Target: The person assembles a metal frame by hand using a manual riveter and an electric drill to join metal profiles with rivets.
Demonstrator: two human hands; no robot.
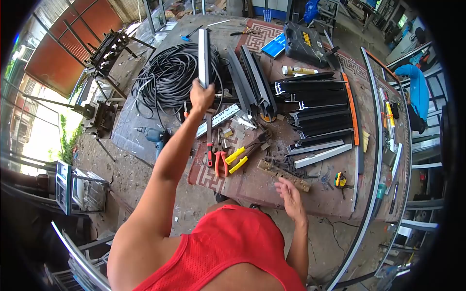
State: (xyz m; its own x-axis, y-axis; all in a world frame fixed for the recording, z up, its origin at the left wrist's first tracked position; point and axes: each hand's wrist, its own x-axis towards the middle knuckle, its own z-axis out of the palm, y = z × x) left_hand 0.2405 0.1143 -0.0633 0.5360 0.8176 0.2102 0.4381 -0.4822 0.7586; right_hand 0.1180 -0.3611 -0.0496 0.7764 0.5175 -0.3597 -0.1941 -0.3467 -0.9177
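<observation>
Grey metal profile [204, 57] gripped at its lower end by left hand [200, 96], raised over coiled black cable [167, 77]. Right hand [290, 191] open, fingers spread, holding nothing (hovering near wooden strip [284, 175] at edge of surface [272, 194]). Yellow-handled pliers [239, 159] alongside.

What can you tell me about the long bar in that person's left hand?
The bar is long, straight and narrow, pale grey with a dark edge, and looks like a metal profile. The left hand grips its near end, and it points away over the black cable coil. Whether it rests on the coil cannot be told.
</observation>
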